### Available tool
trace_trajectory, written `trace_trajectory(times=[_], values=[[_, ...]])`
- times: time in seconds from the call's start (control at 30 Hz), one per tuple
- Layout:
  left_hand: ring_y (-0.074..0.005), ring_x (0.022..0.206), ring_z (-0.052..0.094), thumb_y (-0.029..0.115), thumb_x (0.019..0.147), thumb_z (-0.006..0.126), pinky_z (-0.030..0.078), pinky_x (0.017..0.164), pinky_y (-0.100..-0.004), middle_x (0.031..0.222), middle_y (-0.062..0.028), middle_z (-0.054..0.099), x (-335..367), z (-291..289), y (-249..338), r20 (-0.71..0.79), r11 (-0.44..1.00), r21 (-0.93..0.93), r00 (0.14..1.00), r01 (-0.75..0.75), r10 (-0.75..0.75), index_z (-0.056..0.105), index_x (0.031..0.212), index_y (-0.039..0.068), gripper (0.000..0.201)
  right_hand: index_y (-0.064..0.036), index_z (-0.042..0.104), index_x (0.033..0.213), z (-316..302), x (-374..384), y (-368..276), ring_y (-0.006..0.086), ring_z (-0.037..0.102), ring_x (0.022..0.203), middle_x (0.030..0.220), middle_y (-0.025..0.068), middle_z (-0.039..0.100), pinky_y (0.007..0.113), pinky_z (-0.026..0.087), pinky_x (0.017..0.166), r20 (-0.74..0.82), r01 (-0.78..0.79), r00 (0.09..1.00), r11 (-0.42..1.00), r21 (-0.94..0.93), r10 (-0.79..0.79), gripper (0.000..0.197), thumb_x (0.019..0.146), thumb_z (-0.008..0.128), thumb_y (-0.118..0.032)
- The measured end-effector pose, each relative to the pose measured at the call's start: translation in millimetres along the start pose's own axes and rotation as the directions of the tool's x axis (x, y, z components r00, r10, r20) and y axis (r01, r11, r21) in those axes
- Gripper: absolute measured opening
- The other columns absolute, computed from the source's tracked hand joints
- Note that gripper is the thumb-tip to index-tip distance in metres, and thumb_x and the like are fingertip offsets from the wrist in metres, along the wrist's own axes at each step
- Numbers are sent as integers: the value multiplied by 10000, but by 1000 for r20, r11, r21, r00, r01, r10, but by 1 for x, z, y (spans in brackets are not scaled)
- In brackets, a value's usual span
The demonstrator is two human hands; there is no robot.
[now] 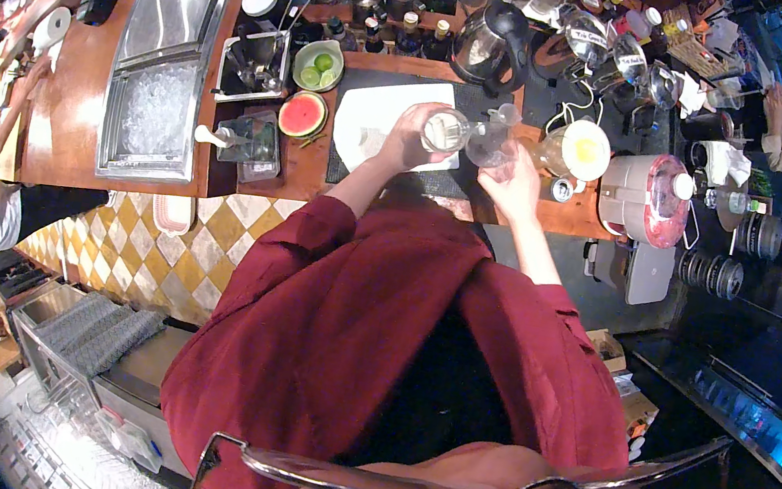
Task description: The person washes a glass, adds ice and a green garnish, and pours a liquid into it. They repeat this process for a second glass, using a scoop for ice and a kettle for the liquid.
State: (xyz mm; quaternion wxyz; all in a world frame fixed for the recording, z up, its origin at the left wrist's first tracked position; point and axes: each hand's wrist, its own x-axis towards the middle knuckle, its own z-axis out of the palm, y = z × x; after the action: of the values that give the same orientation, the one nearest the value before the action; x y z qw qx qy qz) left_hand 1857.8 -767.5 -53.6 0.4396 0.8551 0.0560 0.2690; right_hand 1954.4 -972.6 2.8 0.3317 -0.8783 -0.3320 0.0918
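My left hand is closed around a clear glass over the white cutting board. Close beside it, my right hand grips a clear rounded vessel; its exact kind is hard to make out. The two rims lie near each other, and I cannot tell whether they touch. Beneath the board spreads a black bar mat. To the right of my right hand stands a clear container with a pale, yellow-centred top.
Left of the board are a halved watermelon, a bowl of limes and an ice well. A kettle and several bottles line the back. A juicer-like machine stands right. People are at both far sides.
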Motion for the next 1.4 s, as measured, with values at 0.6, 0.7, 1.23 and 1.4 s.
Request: trace_trajectory(times=[0.6, 0.7, 1.23, 1.4], values=[[-268, 1166, 459, 218, 560, 738, 311, 999, -401, 1174, -108, 547, 3, 27, 37, 449, 985, 37, 884, -167, 133, 491, 1188, 71, 690, -91, 532, 1061, -65, -14, -49, 298, 646, 793, 826, 136, 654, 401, 516, 677, 435, 94, 854, 738, -668, 285, 505, 632, 668, -320], [-270, 1168, 457, 208, 557, 740, 309, 998, -399, 1174, -110, 544, 6, 27, 41, 483, 984, 45, 866, -174, 131, 493, 1185, 68, 689, -85, 541, 1050, -67, -16, -49, 286, 648, 823, 849, 131, 659, 393, 517, 702, 442, 92, 830, 696, -712, 342, 493, 633, 672, -314], [-294, 1146, 467, 189, 526, 755, 324, 991, -426, 1144, -103, 547, 9, 23, 30, 417, 992, 39, 904, -124, 97, 479, 1172, 108, 707, -58, 588, 958, -75, 0, -64, 287, 653, 804, 830, 136, 665, 406, 516, 700, 433, 106, 828, 659, -744, 356, 459, 593, 681, -319], [-297, 1138, 470, 191, 520, 760, 328, 990, -421, 1133, -97, 548, 10, 18, 22, 380, 994, 12, 920, -104, 92, 478, 1173, 112, 716, -65, 551, 1004, -75, 7, -70, 318, 646, 793, 813, 166, 653, 424, 510, 687, 454, 106, 825, 699, -707, 335, 494, 604, 670, -330]])
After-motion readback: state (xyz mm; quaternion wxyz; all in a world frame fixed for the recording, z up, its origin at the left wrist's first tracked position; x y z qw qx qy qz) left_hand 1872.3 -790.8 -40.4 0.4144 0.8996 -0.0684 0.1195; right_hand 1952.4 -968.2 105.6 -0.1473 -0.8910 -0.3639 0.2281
